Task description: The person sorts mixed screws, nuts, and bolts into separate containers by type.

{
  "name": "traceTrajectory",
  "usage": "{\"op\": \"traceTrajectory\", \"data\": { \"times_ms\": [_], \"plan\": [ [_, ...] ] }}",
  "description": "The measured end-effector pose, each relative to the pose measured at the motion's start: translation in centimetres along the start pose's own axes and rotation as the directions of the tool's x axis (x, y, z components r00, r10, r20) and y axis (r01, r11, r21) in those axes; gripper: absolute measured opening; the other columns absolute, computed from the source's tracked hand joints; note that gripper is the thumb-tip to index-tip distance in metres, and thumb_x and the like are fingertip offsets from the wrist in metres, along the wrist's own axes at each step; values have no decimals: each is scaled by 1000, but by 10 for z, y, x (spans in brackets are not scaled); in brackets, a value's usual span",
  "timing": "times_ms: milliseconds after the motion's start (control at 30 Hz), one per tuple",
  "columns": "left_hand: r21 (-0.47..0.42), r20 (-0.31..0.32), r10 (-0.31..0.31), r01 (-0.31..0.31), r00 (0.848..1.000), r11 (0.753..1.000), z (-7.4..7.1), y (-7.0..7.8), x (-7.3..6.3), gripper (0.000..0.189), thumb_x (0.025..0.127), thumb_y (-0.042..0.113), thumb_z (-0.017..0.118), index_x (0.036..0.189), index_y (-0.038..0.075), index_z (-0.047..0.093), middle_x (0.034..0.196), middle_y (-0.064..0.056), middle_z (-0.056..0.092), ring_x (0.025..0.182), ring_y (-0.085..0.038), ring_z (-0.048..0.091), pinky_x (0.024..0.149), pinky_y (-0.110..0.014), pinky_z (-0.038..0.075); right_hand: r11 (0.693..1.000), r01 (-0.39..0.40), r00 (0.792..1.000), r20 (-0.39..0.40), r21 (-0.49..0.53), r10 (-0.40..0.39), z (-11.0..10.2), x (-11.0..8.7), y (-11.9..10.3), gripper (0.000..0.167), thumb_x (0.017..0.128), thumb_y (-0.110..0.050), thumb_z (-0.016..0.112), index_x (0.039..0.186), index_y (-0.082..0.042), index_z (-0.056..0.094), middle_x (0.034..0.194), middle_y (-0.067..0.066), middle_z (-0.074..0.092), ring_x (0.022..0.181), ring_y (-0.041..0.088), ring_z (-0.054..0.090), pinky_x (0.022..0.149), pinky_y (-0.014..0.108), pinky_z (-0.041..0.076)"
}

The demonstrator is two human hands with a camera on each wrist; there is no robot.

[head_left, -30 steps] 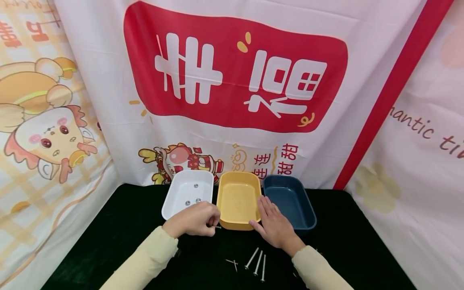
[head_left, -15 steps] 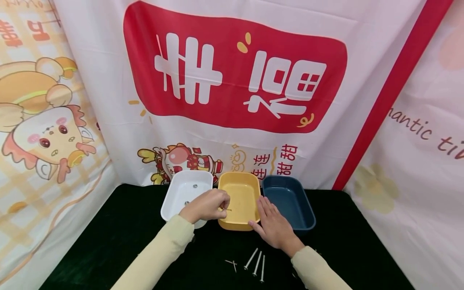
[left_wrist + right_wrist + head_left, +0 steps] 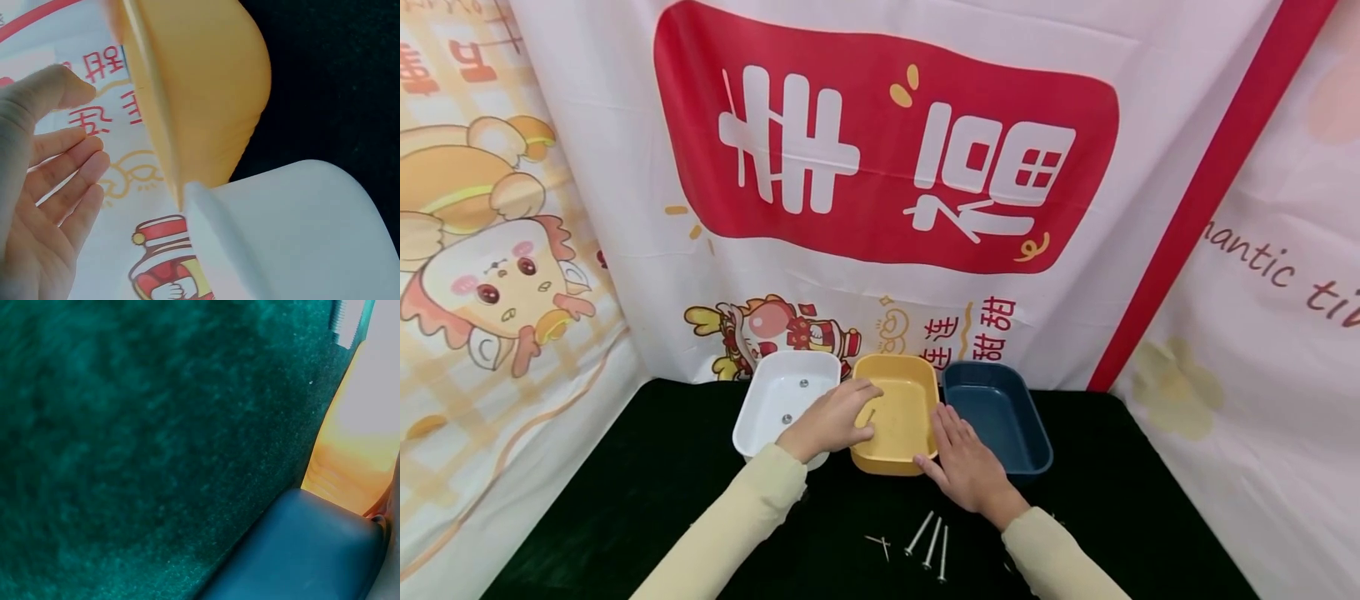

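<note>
My left hand [image 3: 831,418] is over the left side of the yellow tray [image 3: 904,460], thumb and fingers apart. In the left wrist view nothing lies between the thumb and the fingertips [image 3: 94,165]. Just beside those fingers, a thin nail or screw [image 3: 871,415] shows against the tray's inside. My right hand [image 3: 967,467] lies with straight fingers along the right rim of the yellow tray, near the dark blue tray [image 3: 1043,450]. In the right wrist view only a sliver of that hand shows at the right edge.
A white tray [image 3: 747,425] with small metal nuts [image 3: 803,383] stands left of the yellow one. On the dark green cloth [image 3: 625,500] lie three long bolts [image 3: 931,543] and two thin crossed nails or screws [image 3: 884,545]. A printed fabric backdrop [image 3: 880,287] hangs behind the trays.
My left hand has moved right from the white tray's front to over the yellow tray. Its fingers have opened and let go of the thin nail or screw. The right hand has stayed put.
</note>
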State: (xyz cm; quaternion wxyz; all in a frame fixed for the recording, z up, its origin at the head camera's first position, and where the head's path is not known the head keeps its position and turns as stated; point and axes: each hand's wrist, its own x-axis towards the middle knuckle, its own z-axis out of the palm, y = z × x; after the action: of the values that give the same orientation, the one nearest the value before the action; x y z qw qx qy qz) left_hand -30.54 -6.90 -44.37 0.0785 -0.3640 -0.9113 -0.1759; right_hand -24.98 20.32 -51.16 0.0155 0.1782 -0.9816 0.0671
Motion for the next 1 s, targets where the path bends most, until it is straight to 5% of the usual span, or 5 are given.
{"op": "traceTrajectory", "data": {
  "times_ms": [567,1000],
  "plan": [
    [-34,26,103,-103,994,994,-25,23,-46,50,91,22,79,138,10,67,136,-5,69,126,-21,66,108,-43,57,1000,19,999,-34,-9,-20,2,-2,1,90,107,-70,27,170,-7,12,178,13,17,166,29,15,133,51,26],
    [-119,193,126,-104,973,987,-12,41,-78,43,96,26,75,136,14,69,136,5,69,125,-9,64,108,-34,56,999,19,999,-39,-37,-21,1,-4,0,92,107,-71,26,170,-6,13,178,13,17,166,29,16,133,50,27]
  ]
}}
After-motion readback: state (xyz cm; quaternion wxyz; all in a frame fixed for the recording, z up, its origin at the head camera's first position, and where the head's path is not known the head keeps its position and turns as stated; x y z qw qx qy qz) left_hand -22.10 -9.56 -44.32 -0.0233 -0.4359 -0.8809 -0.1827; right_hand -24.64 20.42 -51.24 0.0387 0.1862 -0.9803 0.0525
